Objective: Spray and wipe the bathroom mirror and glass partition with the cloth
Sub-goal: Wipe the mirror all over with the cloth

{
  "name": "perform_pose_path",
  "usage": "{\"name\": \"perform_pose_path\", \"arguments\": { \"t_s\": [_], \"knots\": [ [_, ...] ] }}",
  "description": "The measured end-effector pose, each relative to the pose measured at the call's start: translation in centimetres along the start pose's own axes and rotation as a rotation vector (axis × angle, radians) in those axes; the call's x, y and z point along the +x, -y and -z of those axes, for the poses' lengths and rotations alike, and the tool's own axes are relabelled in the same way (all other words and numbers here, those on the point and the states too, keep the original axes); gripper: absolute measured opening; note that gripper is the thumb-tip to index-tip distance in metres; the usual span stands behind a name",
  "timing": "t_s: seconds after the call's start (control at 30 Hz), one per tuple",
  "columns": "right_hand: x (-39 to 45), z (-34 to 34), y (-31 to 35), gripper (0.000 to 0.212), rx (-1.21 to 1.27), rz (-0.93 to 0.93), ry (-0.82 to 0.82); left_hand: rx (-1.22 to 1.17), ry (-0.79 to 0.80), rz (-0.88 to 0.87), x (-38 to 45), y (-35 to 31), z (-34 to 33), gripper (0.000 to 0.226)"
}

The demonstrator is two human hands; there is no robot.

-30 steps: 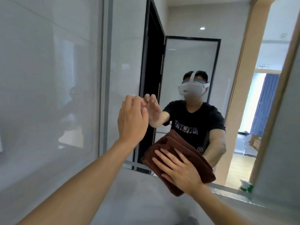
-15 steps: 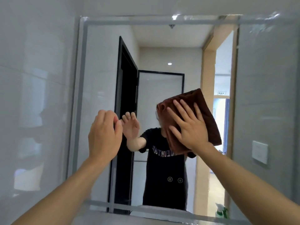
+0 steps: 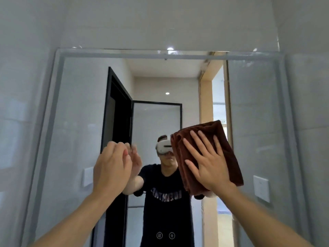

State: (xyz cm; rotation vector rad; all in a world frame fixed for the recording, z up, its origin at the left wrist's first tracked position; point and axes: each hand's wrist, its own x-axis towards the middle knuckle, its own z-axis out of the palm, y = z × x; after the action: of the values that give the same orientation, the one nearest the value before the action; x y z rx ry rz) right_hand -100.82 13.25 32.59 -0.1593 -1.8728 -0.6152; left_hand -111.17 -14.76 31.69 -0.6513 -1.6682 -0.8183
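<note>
The bathroom mirror [image 3: 76, 122] fills the wall ahead, with a frosted band round its edge. A folded brown cloth [image 3: 226, 147] lies flat against the glass right of centre. My right hand [image 3: 206, 161] presses on it with straight, spread fingers. My left hand [image 3: 111, 166] is raised at the mirror's middle, fingers bent forward with the tips at or near the glass, holding nothing. The reflection shows a person in a black T-shirt and a white headset, a black-framed door and a glass partition behind.
Grey tiled walls surround the mirror above and on both sides. A white wall switch [image 3: 261, 188] sits on the right wall beside the mirror's edge. A wooden doorway appears in the reflection.
The view has tilted up from the mirror's lower part to its top edge. My right hand has slid the cloth up the glass from the bottom. My left hand stays raised near the glass.
</note>
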Motion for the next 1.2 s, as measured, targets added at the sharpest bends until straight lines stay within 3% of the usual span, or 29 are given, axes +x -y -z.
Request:
{"name": "perform_pose_path", "arguments": {
  "t_s": [0.17,0.27,0.33,0.47,0.6,0.73,0.87,1.0,1.2],
  "knots": [
    [8.1,1.5,-4.6,0.064,0.002,-0.295,-0.093,-0.003,-0.045,-0.185,4.8,-4.1,-0.4,0.023],
    [14.4,2.4,-2.8,0.065,0.05,-0.337,-0.142,0.014,-0.082,-0.215,8.9,-6.1,-0.1,0.014],
    [17.1,2.7,-0.4,0.065,0.059,-0.26,-0.164,0.024,-0.113,-0.203,11.4,-7.0,0.3,0.015],
    [16.5,1.9,2.7,0.064,0.022,0.096,-0.138,0.035,-0.201,-0.182,14.5,-8.1,0.4,0.012],
    [11.7,1.3,-1.2,0.063,-0.017,0.258,-0.099,0.029,-0.233,-0.183,15.7,-9.1,-0.5,0.012],
    [9.6,2.0,-9.1,0.062,-0.03,0.041,-0.141,0.029,-0.238,-0.176,16.6,-10.1,-1.2,0.014],
    [14.8,3.3,-13.8,0.065,-0.002,-0.277,-0.192,0.068,-0.242,-0.241,17.7,-9.9,-1.2,0.016],
    [23.6,4.8,-11.0,0.066,0.067,-0.368,-0.206,0.1,-0.257,-0.236,19.3,-8.6,-0.3,0.017],
    [31.0,5.2,-1.2,0.064,0.064,-0.059,-0.221,0.123,-0.318,-0.281,20.1,-6.6,0.4,0.009]
  ]
}}
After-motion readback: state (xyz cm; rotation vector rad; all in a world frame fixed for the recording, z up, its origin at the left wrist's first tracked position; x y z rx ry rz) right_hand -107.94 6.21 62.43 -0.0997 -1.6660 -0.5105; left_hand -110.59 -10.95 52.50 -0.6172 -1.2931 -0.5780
